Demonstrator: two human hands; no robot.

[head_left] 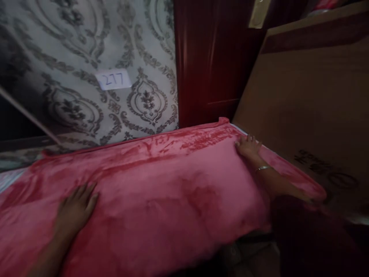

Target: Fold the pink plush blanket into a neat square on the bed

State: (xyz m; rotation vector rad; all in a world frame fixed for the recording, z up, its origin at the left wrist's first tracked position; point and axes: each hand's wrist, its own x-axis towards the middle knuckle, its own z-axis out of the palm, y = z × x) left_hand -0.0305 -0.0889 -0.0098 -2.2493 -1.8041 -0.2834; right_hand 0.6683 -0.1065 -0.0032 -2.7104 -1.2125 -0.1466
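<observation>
The pink plush cloth (173, 181) lies spread below the damask wallpaper (147, 98), the left hand (75, 207) flat on it and the right hand (249, 147) near its edge beside the cardboard box (311, 104), fingers spread and gripping nothing, so even, flat-palmed pressure seems best.

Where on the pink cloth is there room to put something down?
The widest bare patch is mid pink cloth, between the left hand and right hand. Another lies between the left hand and patterned wall. It's crowded rightward, by the right forearm and cardboard box.
</observation>
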